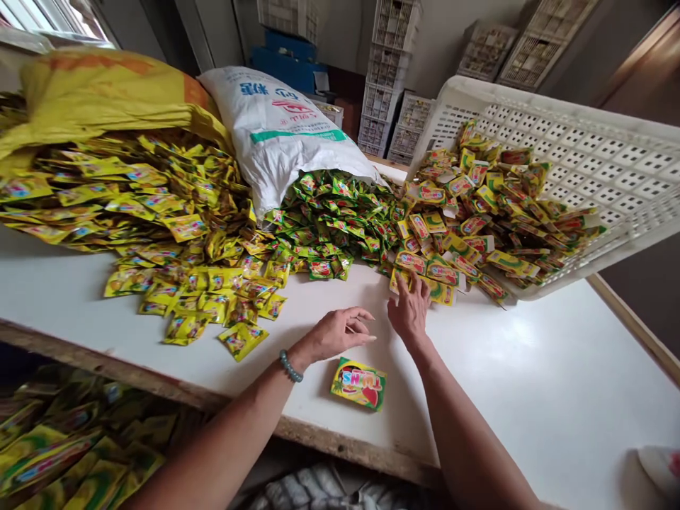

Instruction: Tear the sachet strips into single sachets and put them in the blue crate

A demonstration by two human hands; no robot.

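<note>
Touching cartons (442,272), right hand (411,309) has fingers loosely spread; left hand (336,333), half-curled, holds nothing near "TWINS" box (359,384)

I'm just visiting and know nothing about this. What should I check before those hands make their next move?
1. Left hand free: ok, nothing visible in it.
2. Right hand at the heaped cartons: ok, it reaches their near edge.
3. Right grip closed on one carton: cannot tell.
4. Lone carton apart from the heap: ok, it lies flat on the table.
5. Crate upright: not ok, it is tipped, with cartons spilling out.
6. Yellow packets apart from green packets: not ok, the heaps meet.
</note>
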